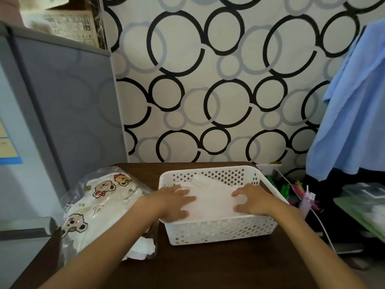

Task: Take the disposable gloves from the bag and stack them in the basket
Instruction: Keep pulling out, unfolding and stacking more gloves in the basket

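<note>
A white perforated basket (220, 229) stands on the dark wooden table (208, 265). Inside it lies a flat stack of white disposable gloves (212, 195). My left hand (177, 202) rests flat on the stack's left side with straight fingers. On the stack's right side my right hand (253, 200) presses down, its fingers slightly bent. Left of the basket lies a clear plastic bag (100, 207) printed with cartoon bears, holding more white gloves. A few gloves stick out of the bag's open end (141, 248) under my left forearm.
A grey cabinet (62, 105) stands at the left, close to the bag. Behind the table is a wall with circle patterns. A blue cloth (354, 113) hangs at the right, above cluttered items and a white cable (321, 226) beside the table's right edge.
</note>
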The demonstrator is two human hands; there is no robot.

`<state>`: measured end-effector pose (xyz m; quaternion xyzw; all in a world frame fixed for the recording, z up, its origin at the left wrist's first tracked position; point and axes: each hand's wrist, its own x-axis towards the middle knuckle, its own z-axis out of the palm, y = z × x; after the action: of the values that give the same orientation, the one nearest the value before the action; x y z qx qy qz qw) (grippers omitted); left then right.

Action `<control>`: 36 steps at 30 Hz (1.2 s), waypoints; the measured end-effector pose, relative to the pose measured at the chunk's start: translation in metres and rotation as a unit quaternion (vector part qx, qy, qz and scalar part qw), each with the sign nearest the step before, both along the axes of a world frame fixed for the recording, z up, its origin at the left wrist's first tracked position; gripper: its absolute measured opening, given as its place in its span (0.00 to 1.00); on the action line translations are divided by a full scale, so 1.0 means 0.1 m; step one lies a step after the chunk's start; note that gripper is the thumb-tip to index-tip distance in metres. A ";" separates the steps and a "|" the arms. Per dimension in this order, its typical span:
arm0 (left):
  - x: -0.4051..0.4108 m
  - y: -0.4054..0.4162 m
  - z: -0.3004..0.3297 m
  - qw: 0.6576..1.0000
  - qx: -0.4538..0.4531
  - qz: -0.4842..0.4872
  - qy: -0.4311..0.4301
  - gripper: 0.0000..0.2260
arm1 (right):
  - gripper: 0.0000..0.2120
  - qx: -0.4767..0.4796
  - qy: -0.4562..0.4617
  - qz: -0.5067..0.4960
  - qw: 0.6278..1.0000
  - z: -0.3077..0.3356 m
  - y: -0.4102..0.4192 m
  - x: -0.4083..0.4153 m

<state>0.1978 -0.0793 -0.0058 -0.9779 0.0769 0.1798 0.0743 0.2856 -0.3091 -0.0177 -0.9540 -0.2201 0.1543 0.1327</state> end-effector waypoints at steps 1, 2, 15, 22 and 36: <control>0.02 0.03 0.01 1.000 -0.024 0.002 -0.012 0.27 | 0.24 -0.006 0.000 -0.010 1.000 0.00 0.01 -0.02; 0.02 0.05 0.03 0.998 -0.060 0.008 -0.025 0.27 | 0.24 -0.023 -0.005 -0.014 1.000 0.01 0.02 -0.04; -0.08 0.00 0.15 0.995 -0.021 -0.026 -0.092 0.13 | 0.30 0.027 0.065 0.102 0.992 0.22 0.75 0.03; -0.25 0.23 0.29 0.959 -0.243 0.049 -0.137 0.10 | 0.25 0.089 0.005 0.068 0.994 0.17 0.67 -0.01; -0.78 1.36 0.23 0.907 -0.321 0.202 -0.185 0.05 | 0.12 0.130 -0.136 0.148 0.971 0.48 1.54 -1.40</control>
<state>0.1200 0.0572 0.0176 -0.9592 -0.0836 -0.0271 -0.2686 0.1452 -0.1553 0.0303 -0.8973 -0.3933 0.0114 0.2001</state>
